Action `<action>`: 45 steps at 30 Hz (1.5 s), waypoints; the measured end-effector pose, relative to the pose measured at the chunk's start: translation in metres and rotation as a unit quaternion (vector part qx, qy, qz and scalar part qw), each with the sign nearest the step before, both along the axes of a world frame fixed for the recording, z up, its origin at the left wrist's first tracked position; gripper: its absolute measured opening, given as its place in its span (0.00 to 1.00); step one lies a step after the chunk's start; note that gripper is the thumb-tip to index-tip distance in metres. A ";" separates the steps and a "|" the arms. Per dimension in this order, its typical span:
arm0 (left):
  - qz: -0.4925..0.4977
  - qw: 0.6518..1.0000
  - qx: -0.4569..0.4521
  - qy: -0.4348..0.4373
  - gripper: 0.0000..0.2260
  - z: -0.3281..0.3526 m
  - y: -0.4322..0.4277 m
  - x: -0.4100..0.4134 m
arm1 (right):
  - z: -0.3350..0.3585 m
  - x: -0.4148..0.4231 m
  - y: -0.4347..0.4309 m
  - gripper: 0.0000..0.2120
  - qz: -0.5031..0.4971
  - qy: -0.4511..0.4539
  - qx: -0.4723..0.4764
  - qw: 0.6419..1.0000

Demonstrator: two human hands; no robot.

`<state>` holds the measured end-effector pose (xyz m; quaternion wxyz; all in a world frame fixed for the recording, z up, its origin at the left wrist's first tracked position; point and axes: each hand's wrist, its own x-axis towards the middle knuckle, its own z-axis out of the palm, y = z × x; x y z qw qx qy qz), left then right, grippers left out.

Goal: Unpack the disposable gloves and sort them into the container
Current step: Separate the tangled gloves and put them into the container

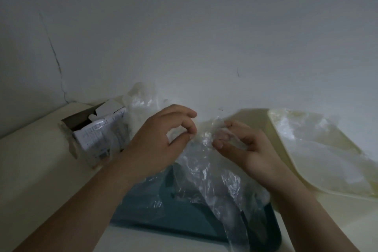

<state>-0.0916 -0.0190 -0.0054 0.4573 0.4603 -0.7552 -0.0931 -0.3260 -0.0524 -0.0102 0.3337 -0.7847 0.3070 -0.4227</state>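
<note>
Cardboard comes first: a torn-open box [96, 135] stands on the pale table [36, 170] at the far left. A loose heap of clear film [141, 96], most likely more gloves, rises just behind it against the wall.

Next, the left hand [161, 139] pinches the top edge of a thin, transparent glove [206, 178] between thumb and forefinger, its other fingers arched above. Just beside it, the right hand [245, 149] has its fingers curled into the same crumpled edge, so both hands grip one piece of film, almost touching.

From that shared pinch the glove hangs down and toward the person. Its long axis is roughly vertical and its free end trails over the teal container [147, 217] directly below the wrists. Which end is cuff and which is fingers cannot be told through the creases.

The container lies straight under the grip, about equally near both hands, so the drop seems to need only a lowering. The hands probably have to spread the edge apart first to flatten the film.

At the far right a cream tray or lid [294, 155] carries more clear plastic, well apart from the held glove.
</note>
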 end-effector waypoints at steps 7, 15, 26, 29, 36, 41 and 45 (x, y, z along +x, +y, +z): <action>0.041 0.997 -0.062 0.031 0.11 -0.007 -0.001 -0.008 | 0.000 0.008 0.006 0.07 0.041 -0.074 0.043 0.996; 0.038 0.934 0.221 0.277 0.28 -0.013 -0.007 0.000 | -0.010 0.011 0.001 0.10 -0.026 -0.112 0.081 0.990; -0.061 0.821 0.359 0.439 0.08 -0.021 -0.020 0.017 | -0.018 0.007 -0.005 0.11 -0.073 -0.094 0.103 0.987; -0.046 0.816 0.344 0.463 0.11 -0.018 -0.021 0.014 | -0.019 0.009 -0.005 0.12 -0.082 -0.114 0.117 0.983; -0.078 0.784 0.405 0.464 0.21 -0.026 -0.014 0.001 | -0.016 0.013 -0.001 0.12 -0.142 -0.173 0.153 0.962; -0.036 0.786 0.341 0.514 0.18 -0.014 -0.002 -0.007 | -0.001 0.017 0.007 0.08 -0.178 -0.192 0.165 0.951; -0.021 0.806 0.293 0.514 0.09 -0.005 0.000 -0.002 | 0.034 0.002 0.022 0.07 -0.188 -0.199 0.116 0.955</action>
